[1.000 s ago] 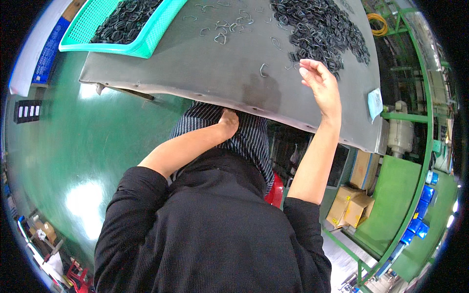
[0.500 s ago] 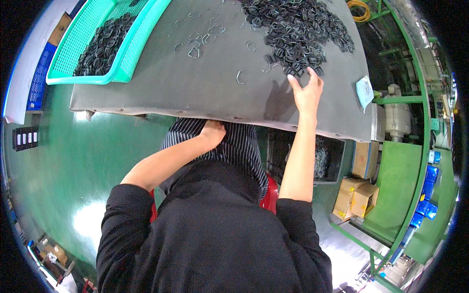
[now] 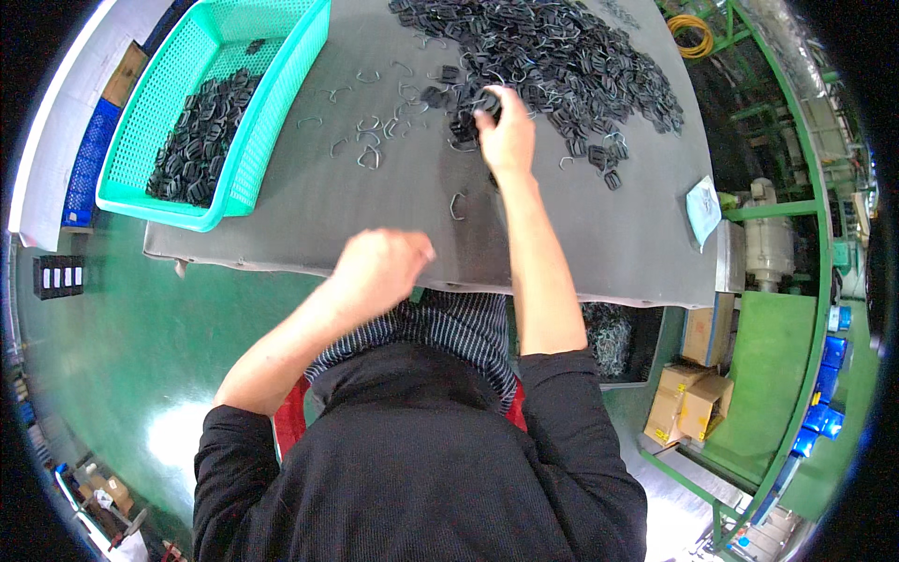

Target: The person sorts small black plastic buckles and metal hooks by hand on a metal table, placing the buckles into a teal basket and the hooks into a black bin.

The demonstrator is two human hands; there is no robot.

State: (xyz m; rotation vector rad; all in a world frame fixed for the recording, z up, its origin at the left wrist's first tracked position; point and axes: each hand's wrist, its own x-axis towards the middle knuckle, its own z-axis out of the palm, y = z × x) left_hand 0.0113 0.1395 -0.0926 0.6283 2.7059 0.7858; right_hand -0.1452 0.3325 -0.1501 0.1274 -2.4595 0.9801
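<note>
A pile of small black buckle-like pieces (image 3: 599,80), many with thin metal wires, covers the far right of the grey-topped table (image 3: 309,220). At the pile's left edge, my right hand (image 3: 508,136) is closed, with dark pieces between its thumb and fingers; how many I cannot make out. My left hand (image 3: 382,270) is curled above the table's near edge, slightly blurred, and what its fingers hold is hidden. Loose bent metal wires (image 3: 369,157) lie left of the pile, and a single wire (image 3: 457,206) lies nearer to me.
At the far left of the table stands a turquoise basket (image 3: 245,159) partly filled with black pieces. A light blue packet (image 3: 702,214) lies by the right edge. Under the table at right is a dark bin (image 3: 646,347) of metal wires, beside cardboard boxes (image 3: 684,405).
My right hand has moved left along the pile and closed on black pieces. My left hand has risen from my lap to above the near edge. The whole view has shifted slightly.
</note>
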